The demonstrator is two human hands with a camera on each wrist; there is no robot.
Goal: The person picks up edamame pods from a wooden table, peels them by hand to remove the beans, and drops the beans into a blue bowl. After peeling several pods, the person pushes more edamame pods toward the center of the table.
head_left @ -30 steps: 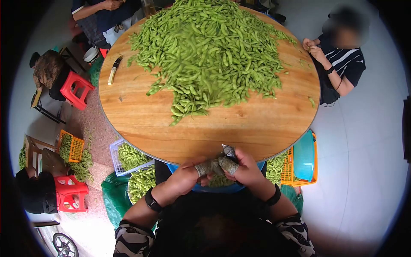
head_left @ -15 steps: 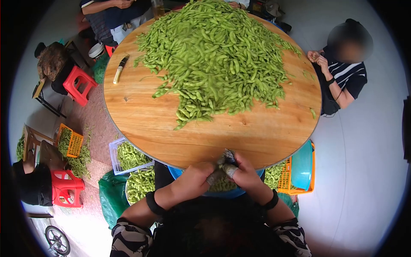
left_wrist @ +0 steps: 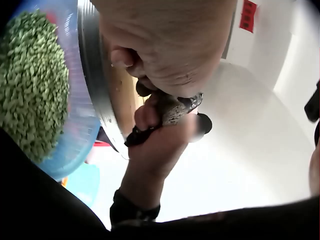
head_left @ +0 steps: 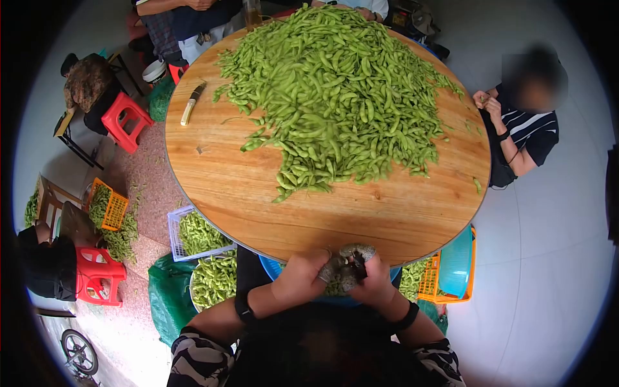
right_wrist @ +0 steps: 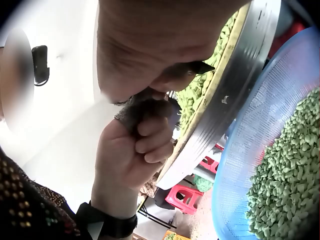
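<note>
My left hand (head_left: 302,274) and right hand (head_left: 374,282) meet at the table's near edge, over a blue mesh basin (right_wrist: 232,165). Grey wrapping (head_left: 349,277) covers some digits. In the right wrist view my left fingers (right_wrist: 152,140) are curled beside a dark, wrapped thumb. My right hand grips a small black object (right_wrist: 202,67) with a pointed end. A tiny pale speck shows between the hands in the head view; I cannot tell what the left fingers hold. Shelled green beans (left_wrist: 32,85) fill much of the basin. Green soybean pods (head_left: 348,103) lie heaped on the table.
On the round wooden table (head_left: 225,187) lies a black-and-cream knife (head_left: 193,103). Crates of pods stand below: a lilac one (head_left: 174,235) at left, an orange one (head_left: 429,280) at right. One person (head_left: 522,138) sits right; others sit beyond and left, near red stools (head_left: 126,122).
My hands have turned against each other, the left shifting right, and the dark thing at the right hand shows more. The head view has shifted, so the table appears lower and further right.
</note>
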